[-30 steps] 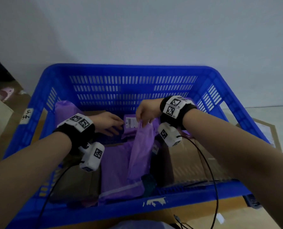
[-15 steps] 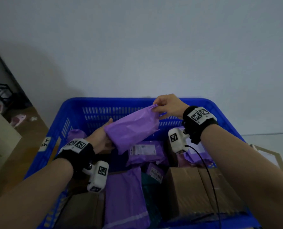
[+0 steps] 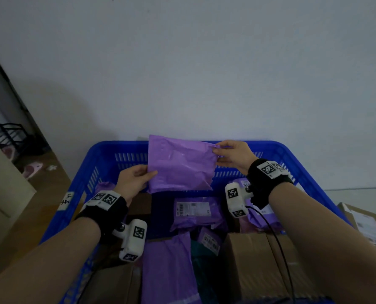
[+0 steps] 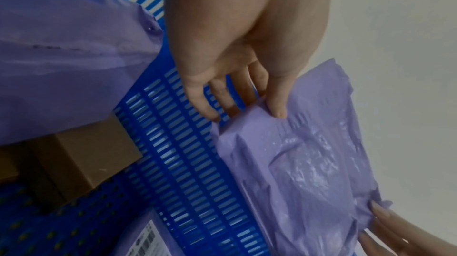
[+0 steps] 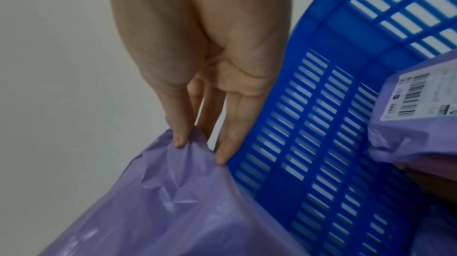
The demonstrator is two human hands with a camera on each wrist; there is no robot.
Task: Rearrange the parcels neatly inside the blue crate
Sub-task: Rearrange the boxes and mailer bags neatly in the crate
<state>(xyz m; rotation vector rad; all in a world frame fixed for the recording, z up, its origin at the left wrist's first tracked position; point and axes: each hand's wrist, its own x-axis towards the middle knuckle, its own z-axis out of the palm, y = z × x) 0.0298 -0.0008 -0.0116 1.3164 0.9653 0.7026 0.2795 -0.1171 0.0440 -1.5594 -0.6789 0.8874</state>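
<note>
Purple bag (image 3: 181,164) held in the air over the far side of the blue crate (image 3: 296,163).
Left hand (image 3: 133,179) pinches the bag's edge at 9 o'clock; right hand (image 3: 234,155) pinches its corner at 2 o'clock. Below in the crate: labelled purple bags (image 3: 194,212) at centre, cardboard boxes (image 3: 251,263) at 4 o'clock.

Dim, bluish, soft-focus pictures; wide-angle bending at edges, no glare.
</note>
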